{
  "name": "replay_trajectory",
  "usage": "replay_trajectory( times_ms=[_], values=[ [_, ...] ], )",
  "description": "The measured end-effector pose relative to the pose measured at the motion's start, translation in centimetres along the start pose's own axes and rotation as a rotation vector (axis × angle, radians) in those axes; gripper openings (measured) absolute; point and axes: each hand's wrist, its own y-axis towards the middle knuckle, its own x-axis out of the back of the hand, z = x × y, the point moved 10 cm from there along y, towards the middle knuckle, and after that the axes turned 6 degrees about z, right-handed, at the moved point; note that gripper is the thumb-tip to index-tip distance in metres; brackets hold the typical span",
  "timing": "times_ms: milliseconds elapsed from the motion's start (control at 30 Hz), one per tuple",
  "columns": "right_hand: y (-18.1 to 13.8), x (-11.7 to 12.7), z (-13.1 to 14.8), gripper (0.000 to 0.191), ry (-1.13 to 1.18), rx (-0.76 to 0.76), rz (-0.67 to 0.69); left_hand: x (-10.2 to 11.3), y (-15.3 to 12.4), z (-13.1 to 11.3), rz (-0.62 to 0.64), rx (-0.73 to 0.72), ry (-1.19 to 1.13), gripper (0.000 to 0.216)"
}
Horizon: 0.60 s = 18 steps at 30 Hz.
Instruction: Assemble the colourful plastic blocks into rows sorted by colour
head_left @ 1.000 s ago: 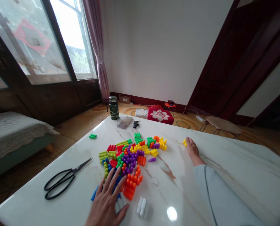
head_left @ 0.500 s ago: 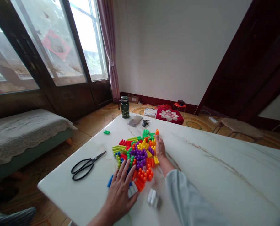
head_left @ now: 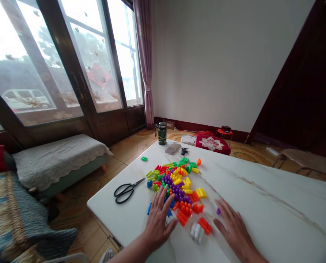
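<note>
A heap of small plastic building blocks point(head_left: 176, 182) in many colours lies on a white marble table point(head_left: 261, 204). My left hand point(head_left: 159, 219) rests flat with fingers spread on the near left edge of the heap, over blue and white blocks. My right hand point(head_left: 234, 228) lies flat on the table just right of the heap, its fingertips touching a purple block point(head_left: 218, 210). A white block point(head_left: 196, 231) and an orange block point(head_left: 205, 225) sit between my hands. Neither hand grips anything.
Black scissors point(head_left: 127, 190) lie left of the heap near the table edge. A lone green block point(head_left: 144, 159), a camouflage bottle point(head_left: 162, 133) and keys point(head_left: 184, 150) are at the far end. A low bed point(head_left: 56, 160) stands left of the table; a red cushion point(head_left: 212, 143) lies on the floor beyond.
My right hand has pulled back from the far side of the heap to the near right side and lies flat. The camera has turned left. Blocks have been pushed closer together.
</note>
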Motion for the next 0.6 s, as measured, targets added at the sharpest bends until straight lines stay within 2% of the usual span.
replay_trajectory(
  times_ms=[67, 167, 267, 333, 400, 467, 533, 600],
  values=[
    [-1.8, -1.5, -1.7, 0.073, -0.174, 0.023, 0.034, 1.3, 2.1, 2.8, -0.085, 0.096, -0.042, 0.059],
    [-2.8, -2.2, -1.6, 0.072, -0.330, 0.055, 0.008, 2.8, 6.5, 10.6, -0.192, 0.398, -0.030, 0.054],
    [-2.7, -1.9, -0.6, 0.072, -0.392, 0.097, -0.033, 2.0, 10.4, 18.9, -0.069, 0.693, 0.088, 0.059],
    [-2.5, -1.6, -0.3, 0.073, -0.409, 0.114, -0.046, 1.2, 11.9, 23.2, 0.058, 0.829, 0.159, 0.061],
    [-2.6, -1.4, -0.2, 0.073, -0.416, 0.119, -0.045, 0.8, 13.0, 25.8, 0.102, 0.868, 0.153, 0.065],
    [-2.7, -1.3, -0.1, 0.073, -0.420, 0.113, -0.030, 0.0, 13.7, 27.2, 0.148, 0.877, 0.125, 0.065],
    [-2.7, -1.2, 0.1, 0.073, -0.421, 0.107, -0.009, -1.1, 14.1, 27.4, 0.187, 0.847, 0.088, 0.060],
    [-2.8, -1.2, 0.3, 0.074, -0.418, 0.097, 0.008, -2.3, 14.6, 26.6, 0.219, 0.771, 0.046, 0.053]
  ],
)
